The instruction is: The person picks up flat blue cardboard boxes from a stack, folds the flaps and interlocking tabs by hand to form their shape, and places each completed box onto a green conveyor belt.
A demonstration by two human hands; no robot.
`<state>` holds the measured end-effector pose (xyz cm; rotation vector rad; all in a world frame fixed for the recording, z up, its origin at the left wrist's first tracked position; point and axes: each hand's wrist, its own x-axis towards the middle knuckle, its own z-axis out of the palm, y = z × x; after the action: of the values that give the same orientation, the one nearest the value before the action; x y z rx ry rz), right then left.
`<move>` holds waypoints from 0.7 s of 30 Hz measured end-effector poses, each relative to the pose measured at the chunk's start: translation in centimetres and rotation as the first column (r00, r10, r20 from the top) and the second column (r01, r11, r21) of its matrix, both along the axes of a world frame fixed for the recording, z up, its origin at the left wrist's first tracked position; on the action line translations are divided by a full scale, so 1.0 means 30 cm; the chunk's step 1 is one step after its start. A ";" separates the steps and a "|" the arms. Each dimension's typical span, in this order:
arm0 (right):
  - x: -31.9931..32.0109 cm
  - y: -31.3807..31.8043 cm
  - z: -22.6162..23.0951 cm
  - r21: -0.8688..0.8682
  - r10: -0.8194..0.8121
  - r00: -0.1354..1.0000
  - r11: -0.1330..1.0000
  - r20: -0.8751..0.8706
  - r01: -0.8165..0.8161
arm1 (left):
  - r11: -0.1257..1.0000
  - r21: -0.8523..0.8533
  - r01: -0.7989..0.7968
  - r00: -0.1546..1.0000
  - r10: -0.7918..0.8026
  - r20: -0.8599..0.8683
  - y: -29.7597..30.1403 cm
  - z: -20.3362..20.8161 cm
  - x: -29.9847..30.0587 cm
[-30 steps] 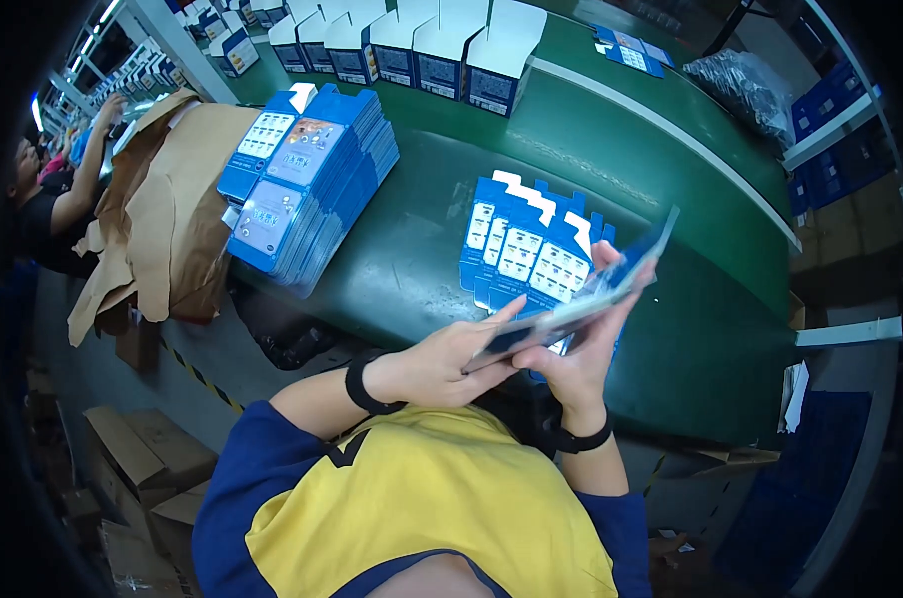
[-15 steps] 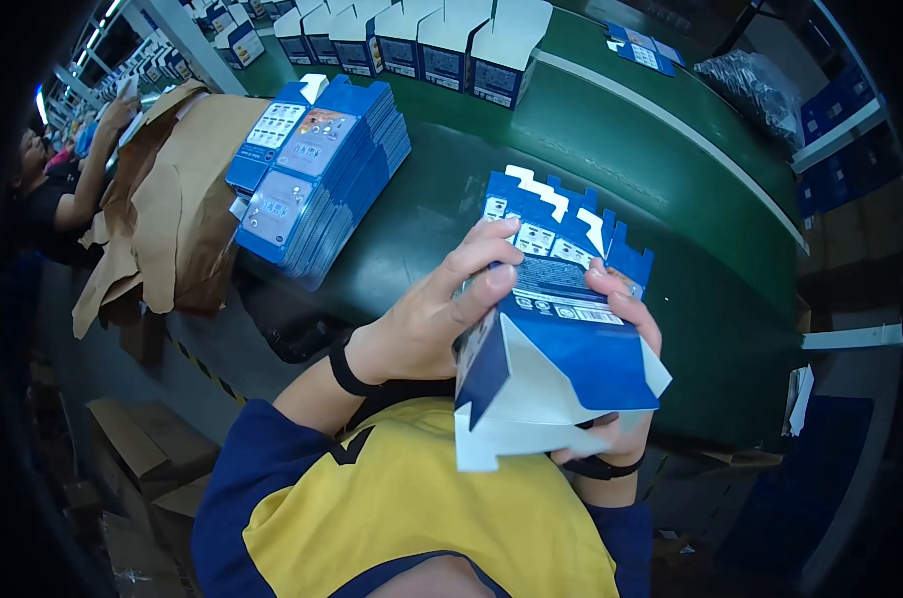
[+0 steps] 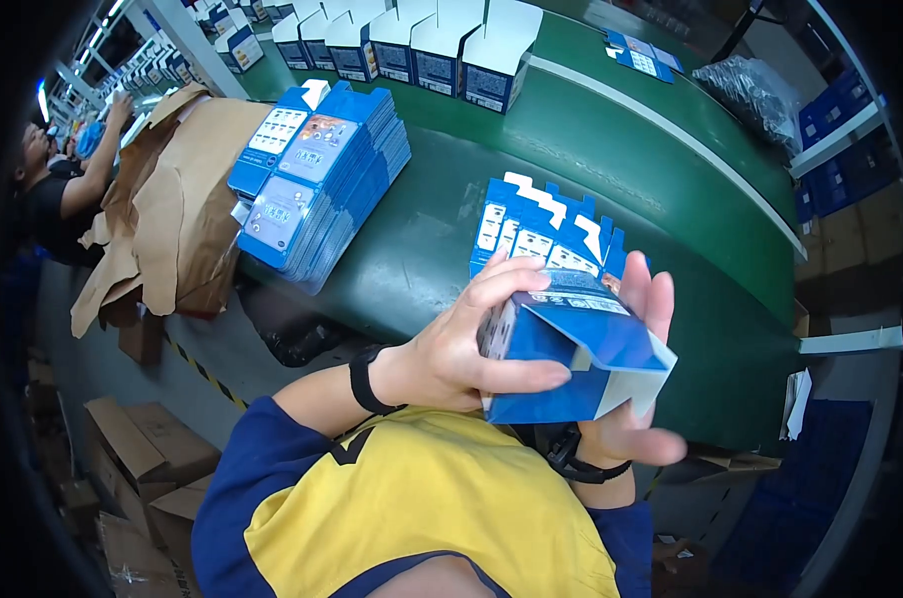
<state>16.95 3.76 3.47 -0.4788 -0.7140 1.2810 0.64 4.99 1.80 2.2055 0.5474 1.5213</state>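
Blue carton is gripped by left hand and loosely supported by spread right hand; folding seems the present step; next, aligned edges seem required.

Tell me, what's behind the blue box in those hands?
Behind the blue box, flat blue cartons lie overlapping on the green table. Their far ends and white tabs show. Their near ends are hidden by the box and the left hand.

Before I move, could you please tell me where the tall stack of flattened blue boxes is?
In the head view, the stack of flattened blue boxes is left of centre on the green work surface, just right of the torn brown paper.
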 end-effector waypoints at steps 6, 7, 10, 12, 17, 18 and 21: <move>0.071 0.023 -0.034 0.245 0.008 0.846 0.956 0.533 -0.163 | 0.995 -0.097 0.035 0.999 -0.038 -0.036 0.007 0.011 -0.015; 0.069 0.025 -0.029 0.213 -0.001 0.805 0.965 0.594 -0.155 | 0.995 -0.097 0.016 0.997 -0.024 -0.073 0.008 0.026 -0.015; 0.100 0.086 -0.068 0.517 -0.221 0.713 0.826 0.665 -0.226 | 0.991 -0.134 0.011 0.998 -0.018 -0.056 0.011 0.032 -0.009; 0.100 0.102 -0.062 0.640 -0.333 0.669 0.716 0.664 -0.279 | 0.978 -0.205 0.039 0.998 -0.029 0.049 0.012 0.031 -0.003; 0.050 0.078 0.019 0.417 -0.227 0.630 0.893 0.742 -0.170 | 0.993 -0.110 0.050 0.996 -0.041 0.081 0.052 0.018 -0.014; 0.024 0.069 0.035 0.242 -0.093 0.712 0.964 0.696 -0.110 | 0.996 -0.073 0.041 0.999 -0.041 0.005 0.059 0.018 -0.029; 0.040 0.082 0.029 0.065 0.035 0.700 0.991 0.713 -0.115 | 0.999 0.004 0.041 0.988 -0.040 -0.150 0.068 0.023 -0.055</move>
<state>18.16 6.21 4.34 -0.8895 -1.4649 1.1057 -1.01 7.04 2.50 2.3349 0.5396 1.3462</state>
